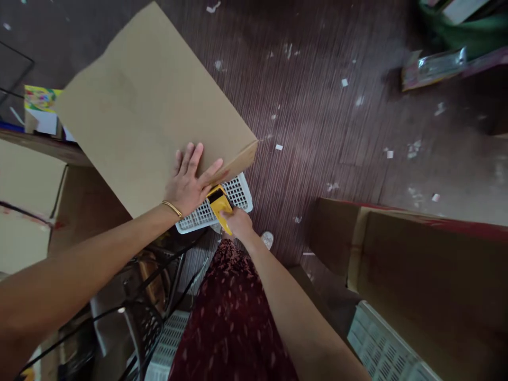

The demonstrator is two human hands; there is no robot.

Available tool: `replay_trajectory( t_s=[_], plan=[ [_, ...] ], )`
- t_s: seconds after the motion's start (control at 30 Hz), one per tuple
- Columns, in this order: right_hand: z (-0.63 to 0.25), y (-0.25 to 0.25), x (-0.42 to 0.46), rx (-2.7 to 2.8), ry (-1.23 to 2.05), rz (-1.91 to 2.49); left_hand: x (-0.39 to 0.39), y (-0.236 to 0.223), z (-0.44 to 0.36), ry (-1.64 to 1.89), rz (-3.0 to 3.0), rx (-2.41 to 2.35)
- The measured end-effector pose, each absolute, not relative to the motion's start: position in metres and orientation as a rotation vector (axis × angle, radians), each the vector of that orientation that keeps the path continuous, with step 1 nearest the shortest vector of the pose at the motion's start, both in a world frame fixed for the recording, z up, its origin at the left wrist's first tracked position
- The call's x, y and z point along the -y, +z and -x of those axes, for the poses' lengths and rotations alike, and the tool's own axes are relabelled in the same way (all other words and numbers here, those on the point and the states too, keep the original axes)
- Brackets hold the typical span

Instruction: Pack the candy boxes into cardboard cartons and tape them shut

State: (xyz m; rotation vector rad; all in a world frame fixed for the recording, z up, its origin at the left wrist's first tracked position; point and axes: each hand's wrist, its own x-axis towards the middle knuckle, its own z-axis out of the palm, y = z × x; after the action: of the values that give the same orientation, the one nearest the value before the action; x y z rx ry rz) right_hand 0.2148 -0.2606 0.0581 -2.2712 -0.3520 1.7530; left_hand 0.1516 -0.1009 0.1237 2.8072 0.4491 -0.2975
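Observation:
A large plain cardboard box (154, 106) is in the upper left, turned at an angle to me. My left hand (190, 182) lies on its surface near the close edge, fingers spread, a gold bangle on the wrist. Closed around a yellow hand tool (223, 210) with a black part is my right hand (239, 225). The tool's far end is close to the box's near side; whether they touch I cannot tell. Under both is a white perforated plastic basket (240, 193), partly hidden by the box and my hands.
Another cardboard box (420, 275) stands at the right, beside a white plastic crate (384, 344). More cartons (27, 196) are stacked at the left. A black-framed chair (146, 317) is at the lower left. Paper scraps (279, 147) litter the dark floor (309, 121).

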Motion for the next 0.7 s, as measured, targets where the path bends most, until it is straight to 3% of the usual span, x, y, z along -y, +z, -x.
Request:
replay_trajectory(
  t_s=[0.2, 0.4, 0.6, 0.7],
  plan=[
    [-0.209, 0.061, 0.286, 0.328, 1.775, 2.475, 0.089, 0.121, -0.151, -0.27, -2.867, -0.336],
    [-0.231, 0.096, 0.426, 0.144, 1.796, 2.683, 0.109, 0.096, -0.118, -0.47, -2.782, 0.116],
    [-0.23, 0.111, 0.547, -0.097, 1.857, 2.75, 0.132, 0.029, -0.103, -0.477, -2.482, -0.316],
    [-0.214, 0.111, 0.584, -0.18, 1.684, 2.738, 0.138, 0.001, -0.104, -0.376, -2.323, -0.446]
  ],
)
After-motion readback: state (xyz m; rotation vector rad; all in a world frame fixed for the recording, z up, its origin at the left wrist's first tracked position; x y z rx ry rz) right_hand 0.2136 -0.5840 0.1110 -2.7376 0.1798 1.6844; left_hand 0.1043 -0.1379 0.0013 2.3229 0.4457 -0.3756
